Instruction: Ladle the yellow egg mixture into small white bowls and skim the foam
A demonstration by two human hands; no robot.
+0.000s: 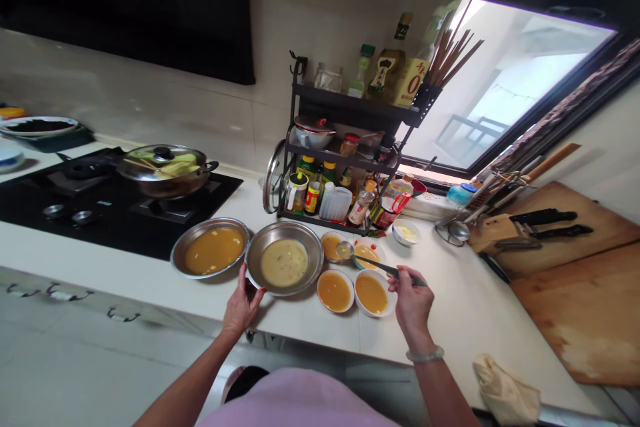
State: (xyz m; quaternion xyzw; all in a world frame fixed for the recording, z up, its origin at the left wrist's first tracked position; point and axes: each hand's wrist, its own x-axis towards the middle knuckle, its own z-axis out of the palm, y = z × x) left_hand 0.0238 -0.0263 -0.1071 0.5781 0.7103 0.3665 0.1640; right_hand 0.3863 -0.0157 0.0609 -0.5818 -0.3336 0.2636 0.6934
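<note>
My left hand point(243, 303) grips the near-left rim of a steel bowl point(254, 261) holding pale, greenish-flecked liquid. In my right hand point(413, 300) is the dark handle of a ladle point(345, 250); its small metal cup hangs above the edge of a small bowl of orange-yellow liquid, with some pale liquid visible in the cup. Several such small bowls stand together, among them a white bowl point(319, 301) and another white bowl point(389, 310) nearest my right hand. Left of the held bowl is a second steel bowl point(179, 259) with orange-yellow liquid and pale bits.
A lidded pan point(165, 181) sits on the black gas hob point(120, 227) at left. Behind the bowls stands a black spice rack point(350, 99) with bottles and jars. On the right are a knife block point(493, 233), cutting boards point(585, 307) and a cloth point(505, 390).
</note>
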